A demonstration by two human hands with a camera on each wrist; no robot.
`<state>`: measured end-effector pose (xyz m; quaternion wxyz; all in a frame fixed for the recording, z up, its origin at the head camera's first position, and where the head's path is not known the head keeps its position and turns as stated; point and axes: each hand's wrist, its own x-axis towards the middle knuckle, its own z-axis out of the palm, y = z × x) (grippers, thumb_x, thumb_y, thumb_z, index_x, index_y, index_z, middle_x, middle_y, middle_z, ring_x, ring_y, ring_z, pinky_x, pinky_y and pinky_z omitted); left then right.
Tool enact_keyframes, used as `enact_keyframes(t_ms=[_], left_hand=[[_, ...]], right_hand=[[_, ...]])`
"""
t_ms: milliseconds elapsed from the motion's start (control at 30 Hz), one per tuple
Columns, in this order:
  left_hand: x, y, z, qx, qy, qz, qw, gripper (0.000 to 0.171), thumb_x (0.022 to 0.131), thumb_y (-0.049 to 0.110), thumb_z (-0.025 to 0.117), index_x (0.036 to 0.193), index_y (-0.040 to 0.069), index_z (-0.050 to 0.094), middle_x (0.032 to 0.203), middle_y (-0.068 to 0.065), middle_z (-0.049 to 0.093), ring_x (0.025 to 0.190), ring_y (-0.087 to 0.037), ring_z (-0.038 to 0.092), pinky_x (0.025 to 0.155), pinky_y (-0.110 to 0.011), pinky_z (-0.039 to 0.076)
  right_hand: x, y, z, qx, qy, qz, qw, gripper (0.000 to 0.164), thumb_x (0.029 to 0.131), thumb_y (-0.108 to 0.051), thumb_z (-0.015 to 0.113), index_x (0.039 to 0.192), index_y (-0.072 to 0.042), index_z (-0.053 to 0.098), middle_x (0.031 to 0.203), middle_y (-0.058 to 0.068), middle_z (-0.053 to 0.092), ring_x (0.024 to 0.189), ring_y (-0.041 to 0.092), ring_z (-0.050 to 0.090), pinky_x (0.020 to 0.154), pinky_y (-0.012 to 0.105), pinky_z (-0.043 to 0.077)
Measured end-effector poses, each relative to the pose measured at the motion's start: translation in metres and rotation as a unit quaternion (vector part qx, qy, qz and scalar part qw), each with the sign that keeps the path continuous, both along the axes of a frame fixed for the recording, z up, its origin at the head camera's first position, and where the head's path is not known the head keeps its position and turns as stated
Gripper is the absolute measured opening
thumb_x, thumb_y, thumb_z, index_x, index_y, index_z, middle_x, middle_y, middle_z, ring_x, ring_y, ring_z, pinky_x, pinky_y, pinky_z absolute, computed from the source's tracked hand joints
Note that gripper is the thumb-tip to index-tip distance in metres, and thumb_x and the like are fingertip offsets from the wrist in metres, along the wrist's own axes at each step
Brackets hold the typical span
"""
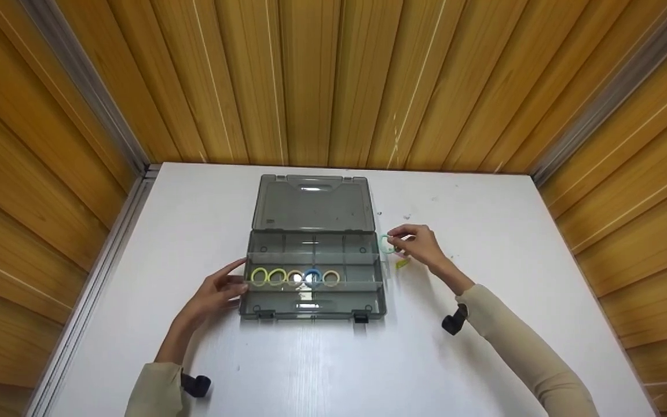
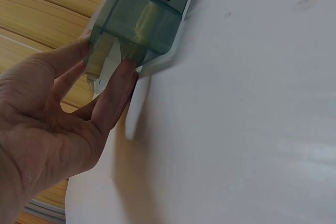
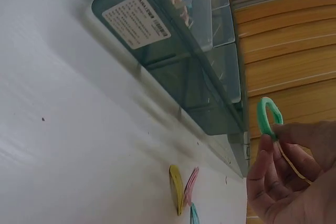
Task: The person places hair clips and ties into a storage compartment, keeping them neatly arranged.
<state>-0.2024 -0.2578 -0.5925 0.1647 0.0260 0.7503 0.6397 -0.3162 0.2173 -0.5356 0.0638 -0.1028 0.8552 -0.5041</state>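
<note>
My right hand (image 1: pixel 417 246) pinches a mint-green hair tie (image 3: pixel 270 116) between thumb and fingertips, just off the right side of a grey see-through organizer box (image 1: pixel 345 304). My left hand (image 1: pixel 212 298) rests its fingertips against the left side of the box, thumb and fingers spread apart in the left wrist view. A row of ring-shaped hair ties stands in the middle compartment: two yellow-green ones (image 1: pixel 259 277), a blue one (image 1: pixel 312 278) and two pale ones (image 1: pixel 331 278). The box's lid (image 1: pixel 313 208) lies folded back, away from me.
Below my right hand, a yellow hair tie (image 3: pixel 176 187), a pink one (image 3: pixel 191 184) and a teal one (image 3: pixel 194 214) lie on the white table (image 1: pixel 287 370). Dividers (image 1: pixel 313 258) part the box into long rows. Wood-patterned walls (image 1: pixel 310 87) enclose the table's back and sides.
</note>
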Motion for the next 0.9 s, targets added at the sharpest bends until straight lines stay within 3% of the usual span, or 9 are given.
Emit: enact_keyframes(t_ms=[167, 333, 533, 767, 900], left_hand=[[-0.001, 0.0, 0.0, 0.0, -0.008, 0.001, 1.0, 0.073, 0.099, 0.017, 0.068, 0.162, 0.013, 0.03, 0.141, -0.032, 0.05, 0.117, -0.028, 0.064, 0.099, -0.044, 0.057], [0.0, 0.0, 0.0, 0.002, -0.008, -0.002, 1.0, 0.073, 0.099, 0.017, 0.068, 0.162, 0.012, 0.03, 0.141, -0.033, 0.051, 0.117, -0.027, 0.063, 0.098, -0.042, 0.057], [0.001, -0.001, 0.0, 0.006, -0.001, -0.003, 1.0, 0.073, 0.099, 0.017, 0.068, 0.161, 0.013, 0.031, 0.14, -0.033, 0.05, 0.116, -0.028, 0.063, 0.097, -0.041, 0.057], [0.001, -0.001, 0.002, -0.002, 0.009, -0.001, 1.0, 0.072, 0.099, 0.018, 0.068, 0.161, 0.012, 0.032, 0.14, -0.033, 0.051, 0.117, -0.027, 0.062, 0.098, -0.041, 0.057], [0.002, 0.0, 0.002, 0.001, 0.005, -0.002, 1.0, 0.072, 0.1, 0.017, 0.067, 0.161, 0.012, 0.031, 0.14, -0.033, 0.051, 0.116, -0.027, 0.063, 0.096, -0.039, 0.058]], right_hand=[[0.007, -0.007, 0.004, -0.022, -0.008, 0.024, 0.999, 0.024, 0.094, -0.011, 0.073, 0.112, 0.005, 0.073, 0.098, 0.028, 0.073, 0.071, 0.014, 0.07, 0.06, 0.021, 0.058], [0.014, -0.016, 0.004, -0.034, -0.027, 0.041, 0.998, 0.026, 0.093, -0.01, 0.074, 0.114, 0.006, 0.072, 0.099, 0.02, 0.075, 0.074, 0.013, 0.072, 0.064, 0.024, 0.061], [0.02, -0.028, 0.002, -0.041, -0.046, 0.056, 0.997, 0.031, 0.093, -0.01, 0.075, 0.117, 0.008, 0.07, 0.104, 0.027, 0.073, 0.079, 0.018, 0.073, 0.065, 0.026, 0.061], [0.035, -0.045, 0.016, -0.009, -0.058, 0.083, 0.995, 0.028, 0.094, -0.002, 0.069, 0.118, 0.013, 0.068, 0.106, 0.035, 0.069, 0.071, 0.004, 0.066, 0.068, 0.028, 0.061], [0.034, -0.047, 0.001, -0.015, -0.051, 0.095, 0.994, 0.029, 0.093, -0.003, 0.071, 0.118, 0.012, 0.068, 0.104, 0.034, 0.07, 0.077, 0.021, 0.073, 0.068, 0.027, 0.06]])
